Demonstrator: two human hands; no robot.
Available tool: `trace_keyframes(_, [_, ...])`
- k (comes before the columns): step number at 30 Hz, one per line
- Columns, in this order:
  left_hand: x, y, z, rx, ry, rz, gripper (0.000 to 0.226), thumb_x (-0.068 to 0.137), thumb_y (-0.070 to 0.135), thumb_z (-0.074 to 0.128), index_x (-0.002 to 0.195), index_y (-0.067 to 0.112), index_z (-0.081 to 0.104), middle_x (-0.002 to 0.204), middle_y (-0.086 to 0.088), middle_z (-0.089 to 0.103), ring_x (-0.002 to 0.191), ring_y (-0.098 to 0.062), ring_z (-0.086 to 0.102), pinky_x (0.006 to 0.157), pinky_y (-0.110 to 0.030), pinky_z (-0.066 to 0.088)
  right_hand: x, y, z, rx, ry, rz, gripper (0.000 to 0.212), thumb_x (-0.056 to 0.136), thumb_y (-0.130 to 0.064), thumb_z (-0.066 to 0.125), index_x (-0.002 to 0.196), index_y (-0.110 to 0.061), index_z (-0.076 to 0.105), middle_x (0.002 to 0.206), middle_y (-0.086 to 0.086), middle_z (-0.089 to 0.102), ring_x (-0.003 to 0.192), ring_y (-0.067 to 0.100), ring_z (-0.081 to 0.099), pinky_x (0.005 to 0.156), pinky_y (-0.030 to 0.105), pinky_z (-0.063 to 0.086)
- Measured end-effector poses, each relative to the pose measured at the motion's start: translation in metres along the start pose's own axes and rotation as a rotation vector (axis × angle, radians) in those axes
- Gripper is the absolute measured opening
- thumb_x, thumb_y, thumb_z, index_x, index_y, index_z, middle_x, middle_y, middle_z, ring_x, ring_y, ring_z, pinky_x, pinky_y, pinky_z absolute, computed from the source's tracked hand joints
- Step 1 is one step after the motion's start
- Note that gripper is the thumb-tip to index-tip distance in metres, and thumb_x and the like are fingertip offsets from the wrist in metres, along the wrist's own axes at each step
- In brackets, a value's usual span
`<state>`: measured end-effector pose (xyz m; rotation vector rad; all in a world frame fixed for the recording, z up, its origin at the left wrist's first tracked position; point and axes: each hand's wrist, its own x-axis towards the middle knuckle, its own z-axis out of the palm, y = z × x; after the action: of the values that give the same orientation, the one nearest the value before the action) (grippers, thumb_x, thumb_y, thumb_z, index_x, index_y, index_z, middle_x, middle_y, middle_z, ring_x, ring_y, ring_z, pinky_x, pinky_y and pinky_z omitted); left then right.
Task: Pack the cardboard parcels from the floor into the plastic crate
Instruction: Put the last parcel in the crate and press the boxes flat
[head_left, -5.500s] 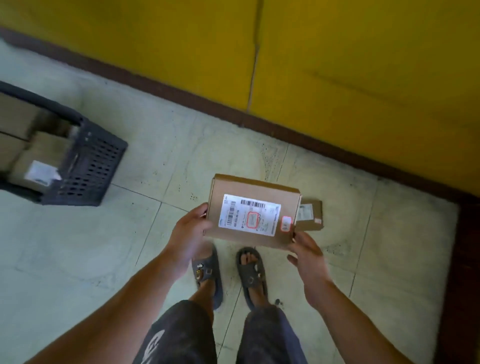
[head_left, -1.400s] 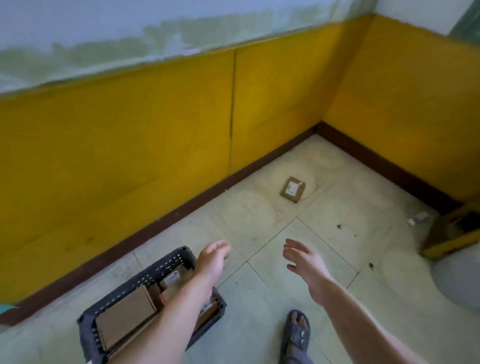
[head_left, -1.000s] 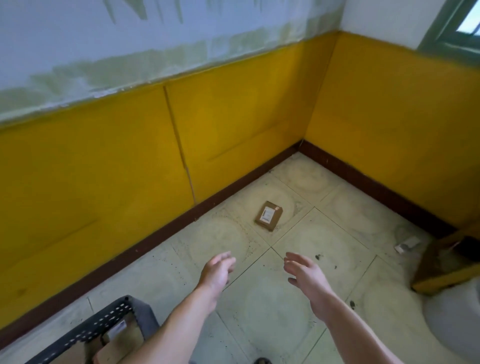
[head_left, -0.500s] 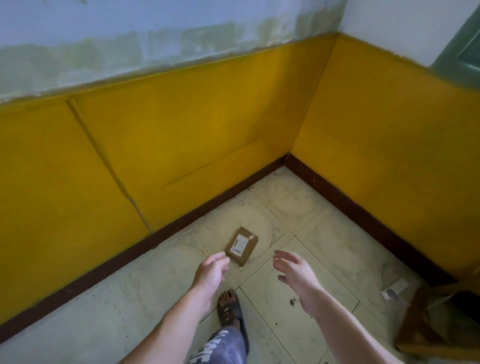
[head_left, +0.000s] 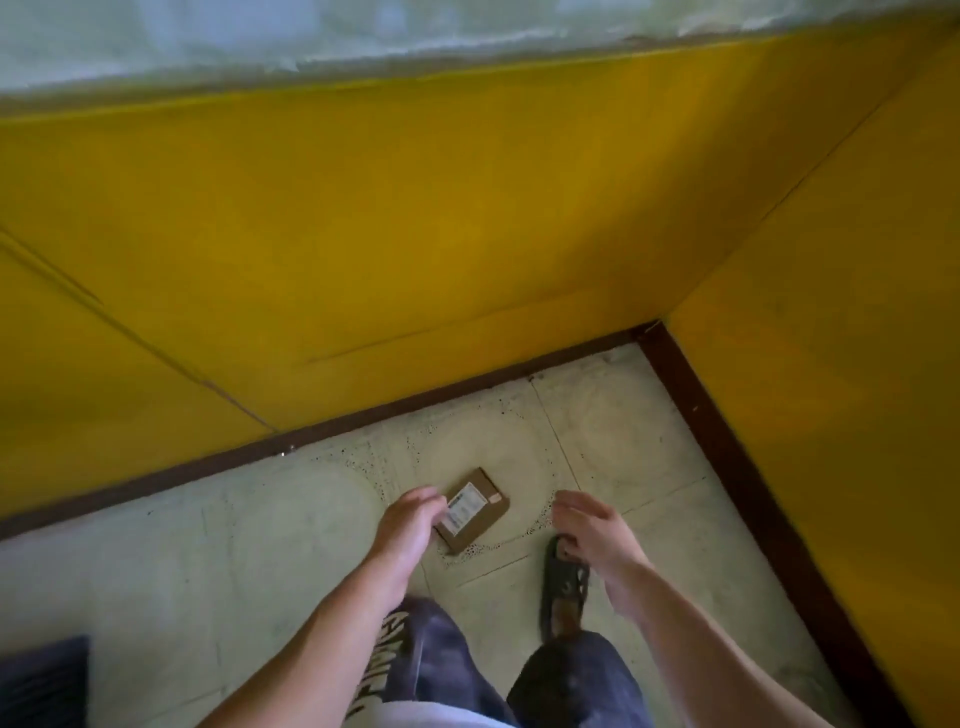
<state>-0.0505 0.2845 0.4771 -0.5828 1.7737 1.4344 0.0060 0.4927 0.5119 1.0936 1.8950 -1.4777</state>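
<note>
left hand (head_left: 410, 525) and right hand (head_left: 592, 530) now nearer the parcel (head_left: 475, 512)

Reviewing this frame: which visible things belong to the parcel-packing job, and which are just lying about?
Job: cardboard parcel lying on the floor; left hand and right hand, both holding nothing, either side of it.
Just around: sandal; yellow wall; brown skirting; dark shape at bottom left, too cropped to identify.
</note>
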Motion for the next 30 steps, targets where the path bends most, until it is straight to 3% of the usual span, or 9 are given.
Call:
trace_keyframes(4, [0.034, -0.011, 0.041, -0.160, 0.132, -0.100, 0.016, 0.100, 0.024, 0.047, 0.106, 0.029, 0.061, 0.112, 0.005, 0.064, 0.106, -0.014, 0.060, 0.104, -0.040, 0.043, 0.083, -0.002, -0.036, -0.102, -0.146, 0.058, 0.019, 0.095, -0.009, 0.055, 0.112, -0.011, 0.063, 0.115, 0.016, 0.065, 0.101, 0.026, 0.062, 0.098, 0.041, 0.049])
trace_keyframes(7, [0.054, -0.026, 0.071, -0.266, 0.200, -0.177, 0.023, 0.100, 0.016, 0.048, 0.120, 0.017, 0.058, 0.115, 0.003, 0.063, 0.110, -0.018, 0.058, 0.100, -0.037, 0.043, 0.133, -0.002, -0.055, -0.217, -0.224, 0.131, 0.021, 0.094, -0.006, 0.055, 0.112, 0.004, 0.061, 0.117, 0.033, 0.058, 0.109, 0.046, 0.058, 0.102, 0.055, 0.044])
trace_keyframes(12, [0.099, -0.061, 0.105, -0.412, 0.319, -0.218, 0.037, 0.101, -0.001, 0.035, 0.137, 0.000, 0.045, 0.138, -0.018, 0.054, 0.126, -0.032, 0.054, 0.102, -0.038, 0.045, 0.213, 0.010, -0.049, -0.270, -0.265, 0.170, 0.012, 0.092, -0.015, 0.057, 0.093, -0.015, 0.069, 0.098, 0.008, 0.069, 0.098, 0.022, 0.065, 0.098, 0.045, 0.051])
trace_keyframes(15, [0.149, -0.100, 0.118, -0.500, 0.378, -0.282, 0.036, 0.104, 0.005, 0.032, 0.137, 0.005, 0.047, 0.135, -0.012, 0.058, 0.122, -0.027, 0.057, 0.097, -0.035, 0.047, 0.278, 0.032, -0.032, -0.244, -0.222, 0.185, 0.026, 0.093, -0.011, 0.055, 0.116, -0.010, 0.065, 0.109, 0.018, 0.067, 0.108, 0.030, 0.063, 0.101, 0.045, 0.049])
trace_keyframes(17, [0.184, -0.129, 0.123, -0.513, 0.404, -0.336, 0.034, 0.104, 0.009, 0.036, 0.135, 0.009, 0.050, 0.133, -0.010, 0.060, 0.118, -0.023, 0.059, 0.088, -0.028, 0.050, 0.321, 0.056, -0.017, -0.305, -0.220, 0.183, 0.029, 0.093, -0.008, 0.052, 0.119, 0.005, 0.056, 0.120, 0.029, 0.058, 0.117, 0.039, 0.056, 0.105, 0.053, 0.042])
trace_keyframes(19, [0.221, -0.162, 0.128, -0.499, 0.407, -0.370, 0.036, 0.102, 0.003, 0.038, 0.137, 0.006, 0.048, 0.134, -0.010, 0.058, 0.120, -0.025, 0.058, 0.089, -0.029, 0.051, 0.362, 0.085, 0.000, -0.366, -0.237, 0.196, 0.033, 0.092, -0.009, 0.052, 0.121, 0.007, 0.054, 0.122, 0.030, 0.057, 0.118, 0.042, 0.053, 0.104, 0.057, 0.040])
trace_keyframes(23, [0.300, -0.229, 0.131, -0.502, 0.395, -0.440, 0.034, 0.100, 0.009, 0.045, 0.133, 0.007, 0.053, 0.131, -0.010, 0.060, 0.122, -0.026, 0.057, 0.104, -0.040, 0.043, 0.438, 0.150, 0.036, -0.468, -0.238, 0.201, 0.039, 0.089, -0.021, 0.058, 0.128, -0.023, 0.060, 0.112, 0.008, 0.065, 0.111, 0.027, 0.061, 0.100, 0.051, 0.048])
trace_keyframes(26, [0.361, -0.272, 0.128, -0.424, 0.413, -0.479, 0.022, 0.095, 0.016, 0.056, 0.115, 0.012, 0.064, 0.119, -0.010, 0.065, 0.114, -0.027, 0.061, 0.103, -0.042, 0.044, 0.494, 0.191, 0.061, -0.491, -0.227, 0.201, 0.039, 0.087, -0.024, 0.058, 0.126, -0.028, 0.060, 0.111, 0.007, 0.064, 0.109, 0.026, 0.061, 0.099, 0.050, 0.049])
trace_keyframes(30, [0.437, -0.312, 0.127, -0.349, 0.469, -0.477, 0.049, 0.093, 0.020, 0.057, 0.141, 0.017, 0.048, 0.124, -0.004, 0.060, 0.107, -0.020, 0.056, 0.090, -0.031, 0.044, 0.557, 0.229, 0.091, -0.520, -0.216, 0.138, 0.045, 0.085, -0.025, 0.057, 0.130, -0.024, 0.058, 0.132, 0.005, 0.058, 0.119, 0.024, 0.055, 0.105, 0.045, 0.044])
